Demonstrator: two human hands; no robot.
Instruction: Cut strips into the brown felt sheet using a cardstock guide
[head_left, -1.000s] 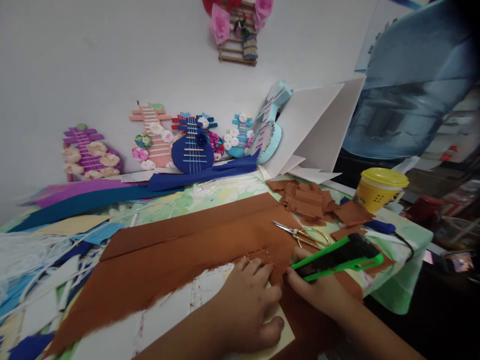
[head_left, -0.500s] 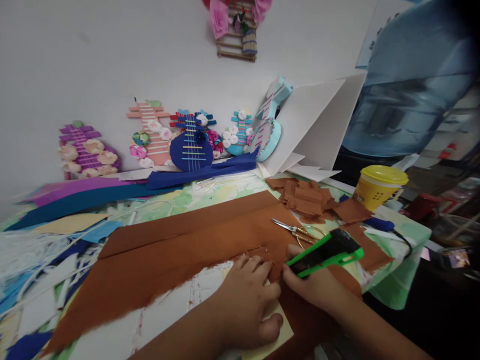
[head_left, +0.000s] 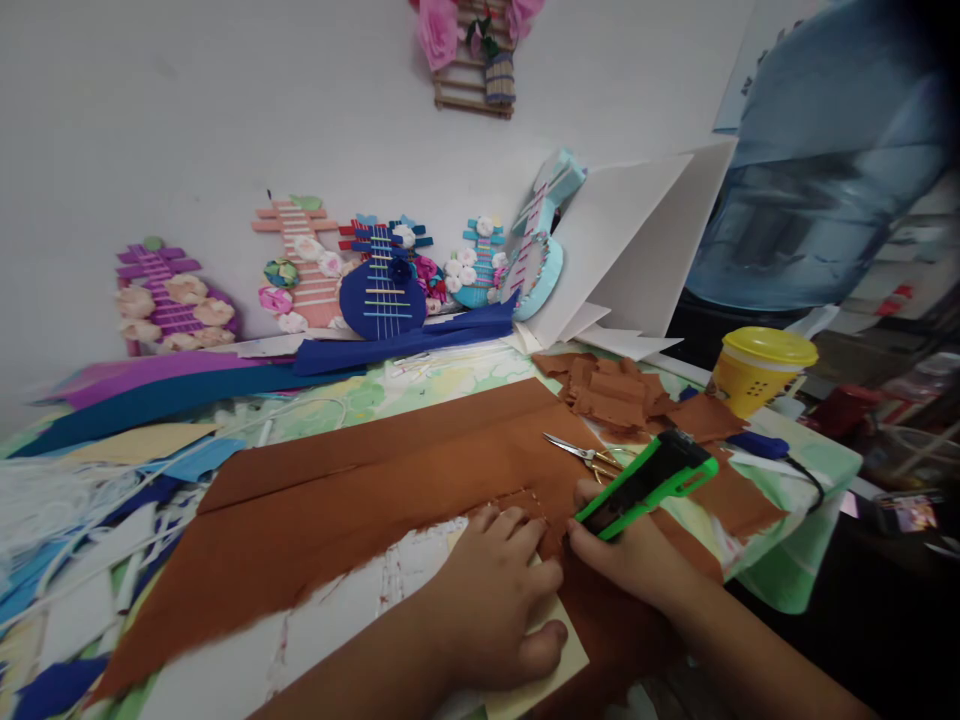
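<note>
My left hand [head_left: 499,595] lies flat with fingers spread, pressing on a pale yellow piece [head_left: 566,655] and the brown sheet [head_left: 390,500] beneath. To its right, my right hand [head_left: 622,545] is closed around a green and black utility knife [head_left: 649,480], whose front end points down-left at the brown sheet; its blade is too small to make out. White board [head_left: 240,650] with reddish marks shows below the brown sheet's lower edge. Gold-handled scissors [head_left: 574,448] rest on the brown sheet just beyond the knife, their handles partly hidden.
Crumpled brown scraps [head_left: 615,390] lie behind the scissors. A yellow-lidded tub [head_left: 761,370] and a blue tool [head_left: 759,445] with a cord are at the right. Decorated instrument shapes [head_left: 382,290] lean on the wall. White strings [head_left: 52,500] and coloured scraps cover the left side.
My right hand has shifted slightly, and the utility knife is tilted more steeply, its rear end higher and further left. My left hand stays in place.
</note>
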